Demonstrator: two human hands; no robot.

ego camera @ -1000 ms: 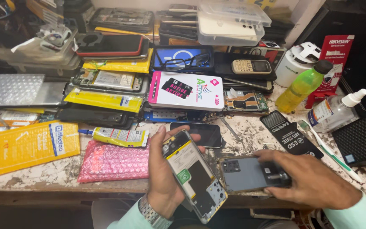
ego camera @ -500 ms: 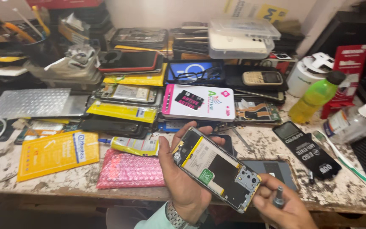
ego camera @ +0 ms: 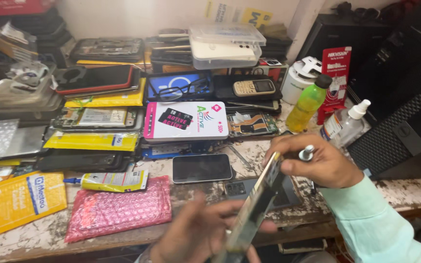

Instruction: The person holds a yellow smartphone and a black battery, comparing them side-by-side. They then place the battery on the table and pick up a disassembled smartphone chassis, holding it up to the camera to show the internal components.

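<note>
Low centre: left hand (ego camera: 198, 234) grips an opened gold-edged smartphone (ego camera: 255, 207) edge-up, exposing it to the right hand (ego camera: 317, 163), which pinches a small metal-capped tool (ego camera: 308, 153).

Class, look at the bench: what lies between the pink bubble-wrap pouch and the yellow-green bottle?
In the head view, a dark phone lies face up between the pink bubble-wrap pouch and the yellow-green bottle.

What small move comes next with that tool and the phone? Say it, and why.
Probably bring the small tool in the right hand down onto the phone, since the left hand holds it edge-on right beside the tool tip.
</note>
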